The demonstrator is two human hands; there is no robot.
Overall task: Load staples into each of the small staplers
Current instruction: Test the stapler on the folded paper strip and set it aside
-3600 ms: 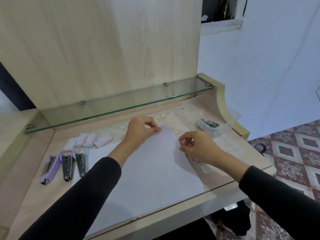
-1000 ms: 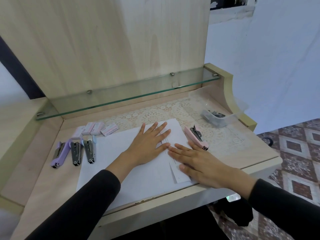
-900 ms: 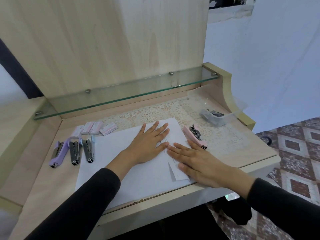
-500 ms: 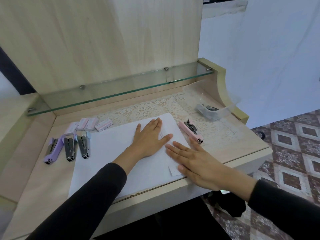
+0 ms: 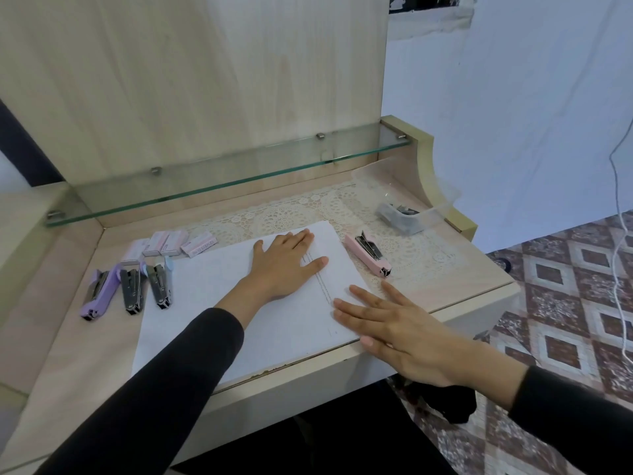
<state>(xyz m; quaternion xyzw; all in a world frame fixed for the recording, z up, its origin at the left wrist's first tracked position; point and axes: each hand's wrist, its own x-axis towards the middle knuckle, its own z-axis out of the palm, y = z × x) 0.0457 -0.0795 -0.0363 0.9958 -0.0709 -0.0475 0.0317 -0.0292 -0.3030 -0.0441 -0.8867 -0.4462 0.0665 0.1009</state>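
Note:
A white paper sheet (image 5: 219,303) lies on the wooden desk (image 5: 68,337), with a row of staples running down its right part. My left hand (image 5: 286,260) presses flat on the sheet. My right hand (image 5: 394,327) lies flat with straight fingers on the sheet's near right corner and the desk edge. A pink stapler (image 5: 368,254) lies right of the sheet on the lace mat. Three staplers lie at the left: a purple stapler (image 5: 99,292), a dark stapler (image 5: 132,286) and a pale blue stapler (image 5: 161,280). Several pink staple boxes (image 5: 171,243) lie behind them.
A glass shelf (image 5: 222,176) spans the back of the desk. A clear plastic container (image 5: 406,217) with dark metal pieces stands at the back right on the lace mat (image 5: 411,255). The desk's front edge runs under my right hand; patterned floor tiles (image 5: 565,303) lie beyond.
Both hands went from gripping at the sheet's top to lying flat. The pink stapler now lies on the mat. My right hand has slid toward me along the staple row to the sheet's corner.

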